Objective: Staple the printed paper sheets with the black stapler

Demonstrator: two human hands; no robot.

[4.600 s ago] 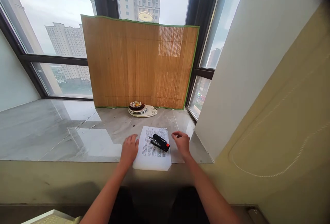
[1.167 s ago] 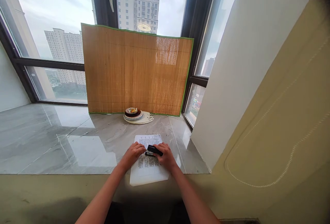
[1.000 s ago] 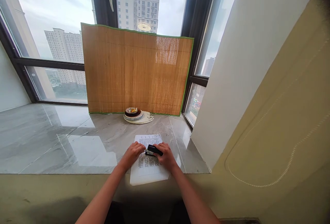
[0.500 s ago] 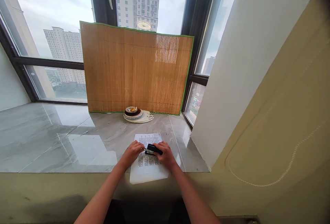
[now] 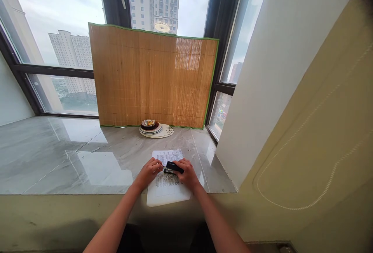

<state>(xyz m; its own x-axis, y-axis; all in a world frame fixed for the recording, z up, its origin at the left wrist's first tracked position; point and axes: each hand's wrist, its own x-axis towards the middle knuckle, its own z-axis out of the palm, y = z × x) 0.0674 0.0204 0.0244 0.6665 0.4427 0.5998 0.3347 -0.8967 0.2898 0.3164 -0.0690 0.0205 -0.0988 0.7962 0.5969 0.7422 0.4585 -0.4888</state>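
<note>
A black stapler (image 5: 174, 167) is held over the printed sheets (image 5: 167, 194), with its metal inner part showing at the left. My right hand (image 5: 187, 171) is closed round the stapler's right end. At its left end, my left hand (image 5: 150, 170) is closed in a pinch beside the metal part. What lies between those fingertips is too small to make out. The paper rests on the grey stone sill, its near edge reaching past the front of the sill, and both hands cover part of the print.
Behind the paper stands a stack of plates (image 5: 150, 128) on an oval plate (image 5: 166, 131). A bamboo mat (image 5: 154, 78) leans against the window. The tiled sill (image 5: 116, 140) ends at a white wall (image 5: 247, 109) on the right, and a beaded cord (image 5: 291, 208) hangs beyond it.
The view has shifted very slightly. Both hands keep their places at the stapler, and nothing has visibly been taken or let go.
</note>
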